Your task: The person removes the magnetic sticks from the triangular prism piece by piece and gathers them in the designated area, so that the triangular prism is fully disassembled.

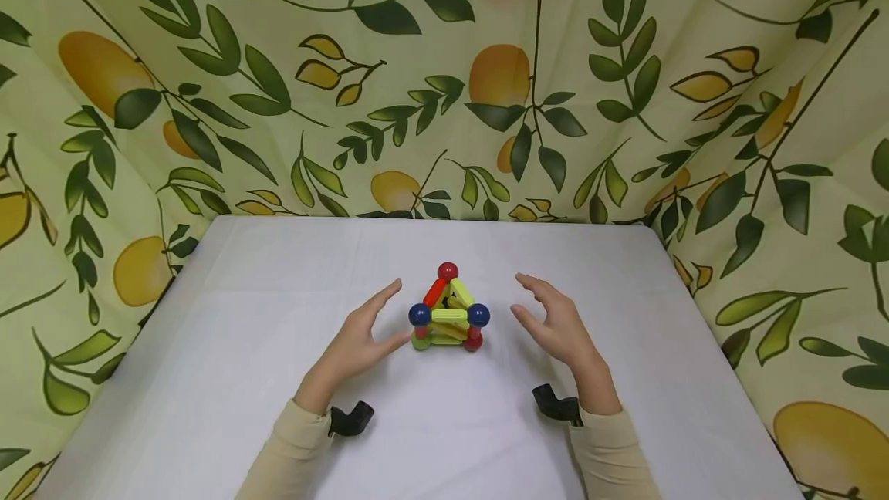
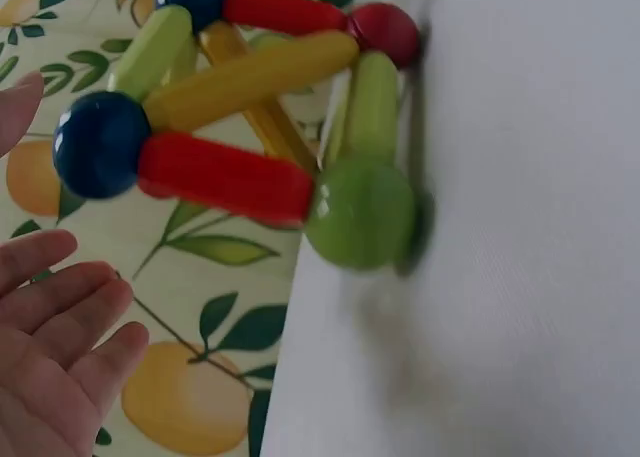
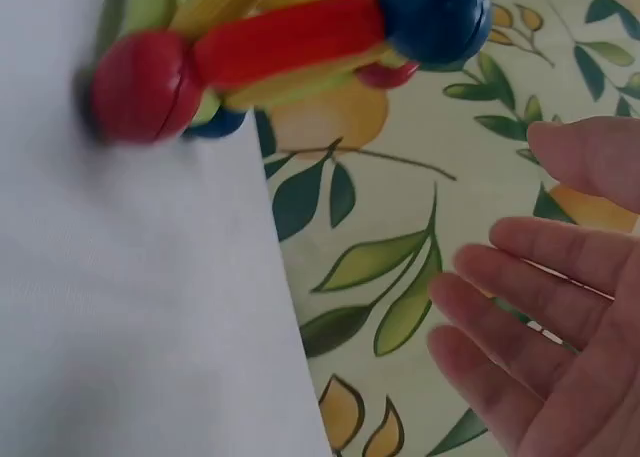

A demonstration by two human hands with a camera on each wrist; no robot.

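A small frame of coloured rods and balls (image 1: 449,315) stands on the white table, with a red ball (image 1: 447,271) at its top. Two dark blue balls (image 1: 420,315) sit at its middle corners, joined by a yellow-green rod (image 1: 449,315). Below are a green ball (image 2: 361,213) and a red ball (image 3: 146,87), each under a red upright rod. My left hand (image 1: 361,342) hovers at the frame's left, fingers spread and holding nothing, thumb tip close to it. On the other side my right hand (image 1: 556,322) is held apart from it, palm inward, its fingers relaxed.
The white table (image 1: 333,253) carries the frame near its middle. Behind and at both sides hangs a cloth (image 1: 430,114) printed with leaves and orange fruit. Each wrist wears a black camera mount (image 1: 352,419), just past the beige sleeve (image 1: 288,446).
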